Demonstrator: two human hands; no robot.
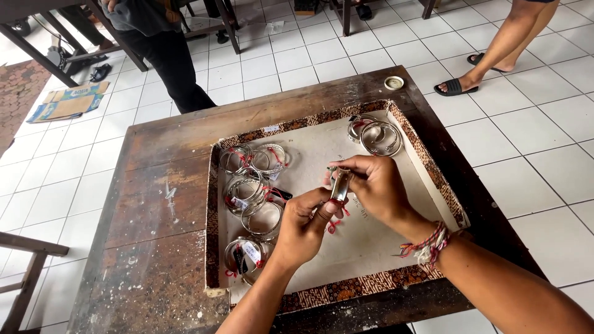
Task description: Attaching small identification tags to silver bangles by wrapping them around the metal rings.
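Over the tray (427,162), left hand (303,229) and right hand (374,185) both grasp a silver bangle (340,184) between them.

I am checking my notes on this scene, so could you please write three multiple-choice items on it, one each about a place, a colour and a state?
1. Where do the two separate silver bangles lie in the tray?
A. far right corner
B. near left corner
C. on the floor

2. What colour are the threads tied on the bangle stack?
A. blue
B. red
C. green

3. How is the silver bracelet held?
A. it lies loose in the tray
B. by the left hand alone
C. between both hands

Answers:
1. A, they sit at the tray's far right, apart from the stack on the left.
2. B, red ties show on several bangles.
3. C, the left hand and the right hand both pinch it above the tray.
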